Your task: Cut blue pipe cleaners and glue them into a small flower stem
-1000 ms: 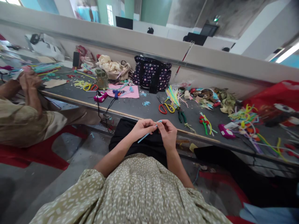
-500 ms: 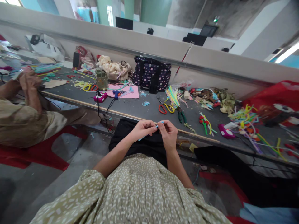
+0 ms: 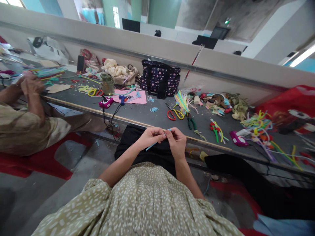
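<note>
My left hand (image 3: 152,137) and my right hand (image 3: 177,141) meet over my lap, just in front of the table edge. Both are closed in a pinch on a thin light-blue pipe cleaner (image 3: 151,146). Its tail sticks out below my left hand, and a little blue shows between the fingertips. The fingers hide most of its middle. On the table beyond lie scissors (image 3: 175,114) with red and yellow handles and green-handled pliers (image 3: 191,122).
A purple glue-gun box (image 3: 106,102) and blue glue gun (image 3: 122,99) lie by pink paper (image 3: 137,98). A patterned bag (image 3: 159,77) stands at the back. Coloured pipe cleaners (image 3: 258,126) are heaped right. Another person's hands (image 3: 31,83) work at left.
My fingertips have shifted slightly and cover more of the blue pipe cleaner between them. A bit more of its tail shows below my left hand.
</note>
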Action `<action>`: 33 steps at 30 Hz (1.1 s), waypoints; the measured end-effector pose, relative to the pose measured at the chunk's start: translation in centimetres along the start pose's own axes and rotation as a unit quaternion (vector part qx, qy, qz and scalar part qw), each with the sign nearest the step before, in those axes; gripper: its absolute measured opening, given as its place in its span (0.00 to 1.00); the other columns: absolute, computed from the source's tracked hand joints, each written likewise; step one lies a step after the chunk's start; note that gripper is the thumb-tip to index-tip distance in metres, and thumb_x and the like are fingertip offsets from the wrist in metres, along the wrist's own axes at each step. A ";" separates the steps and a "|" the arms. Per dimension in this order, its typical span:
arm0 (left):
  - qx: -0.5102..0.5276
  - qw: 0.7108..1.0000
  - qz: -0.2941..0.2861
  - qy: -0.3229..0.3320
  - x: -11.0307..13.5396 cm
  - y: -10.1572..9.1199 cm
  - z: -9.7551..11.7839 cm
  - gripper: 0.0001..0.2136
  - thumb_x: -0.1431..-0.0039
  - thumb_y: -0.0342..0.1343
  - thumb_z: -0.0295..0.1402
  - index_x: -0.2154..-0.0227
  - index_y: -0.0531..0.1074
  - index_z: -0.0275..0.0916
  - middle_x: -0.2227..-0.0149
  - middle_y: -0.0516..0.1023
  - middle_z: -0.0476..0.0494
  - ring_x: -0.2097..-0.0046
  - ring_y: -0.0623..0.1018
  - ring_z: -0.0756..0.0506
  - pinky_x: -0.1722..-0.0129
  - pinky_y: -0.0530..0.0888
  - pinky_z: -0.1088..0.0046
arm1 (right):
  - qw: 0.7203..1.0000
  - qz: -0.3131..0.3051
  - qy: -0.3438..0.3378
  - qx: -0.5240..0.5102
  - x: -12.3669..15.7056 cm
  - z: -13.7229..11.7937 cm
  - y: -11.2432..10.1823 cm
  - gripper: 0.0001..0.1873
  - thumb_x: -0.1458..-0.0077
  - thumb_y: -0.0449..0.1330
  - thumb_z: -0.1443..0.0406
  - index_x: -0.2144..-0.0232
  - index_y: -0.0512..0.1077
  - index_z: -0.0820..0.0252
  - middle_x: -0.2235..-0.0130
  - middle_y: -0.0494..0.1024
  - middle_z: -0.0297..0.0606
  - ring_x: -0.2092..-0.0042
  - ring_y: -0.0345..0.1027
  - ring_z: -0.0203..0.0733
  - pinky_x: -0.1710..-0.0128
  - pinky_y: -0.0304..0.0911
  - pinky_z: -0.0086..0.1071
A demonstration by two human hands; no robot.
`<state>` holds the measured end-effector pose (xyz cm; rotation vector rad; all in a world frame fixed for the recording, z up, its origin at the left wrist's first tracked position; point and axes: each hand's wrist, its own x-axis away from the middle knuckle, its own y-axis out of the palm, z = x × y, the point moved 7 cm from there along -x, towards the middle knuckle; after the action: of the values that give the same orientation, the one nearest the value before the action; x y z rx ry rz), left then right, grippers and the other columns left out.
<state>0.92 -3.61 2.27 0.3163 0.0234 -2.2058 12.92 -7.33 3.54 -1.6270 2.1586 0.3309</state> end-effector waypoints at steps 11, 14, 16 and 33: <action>-0.007 1.000 0.008 -0.008 0.1 0.0 0.0 0.17 0.50 0.64 0.45 0.75 0.71 0.33 0.78 0.71 0.50 0.76 0.68 0.55 0.74 0.66 0.79 | 1.000 0.001 0.007 -0.002 0.0 -0.1 0.0 0.12 0.45 0.62 0.57 0.74 0.69 0.58 0.76 0.69 0.29 0.75 0.61 0.33 0.73 0.59 0.27; -0.002 1.000 0.013 -0.008 0.1 -0.1 0.2 0.18 0.51 0.64 0.46 0.76 0.71 0.34 0.79 0.71 0.50 0.76 0.69 0.54 0.74 0.67 0.79 | 1.000 -0.010 0.021 -0.007 -0.1 0.2 0.2 0.12 0.46 0.62 0.56 0.72 0.70 0.58 0.75 0.71 0.30 0.75 0.61 0.32 0.74 0.59 0.27; 0.001 1.000 0.013 -0.010 0.0 0.0 0.3 0.19 0.52 0.64 0.47 0.75 0.71 0.34 0.79 0.71 0.50 0.76 0.69 0.54 0.74 0.68 0.78 | 1.000 -0.012 0.019 -0.008 -0.1 0.2 0.3 0.13 0.46 0.62 0.55 0.71 0.70 0.58 0.74 0.71 0.30 0.74 0.63 0.33 0.74 0.60 0.27; -0.018 1.000 -0.008 -0.006 -0.1 0.2 0.0 0.19 0.51 0.64 0.46 0.78 0.69 0.34 0.79 0.70 0.50 0.76 0.67 0.55 0.75 0.64 0.79 | 1.000 0.028 -0.010 0.007 0.3 -0.3 -0.3 0.14 0.46 0.62 0.55 0.76 0.69 0.59 0.77 0.68 0.30 0.74 0.59 0.33 0.73 0.59 0.28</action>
<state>1.11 -3.67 2.28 0.2843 0.0609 -2.2208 13.07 -7.77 3.73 -1.5526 2.1895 0.3458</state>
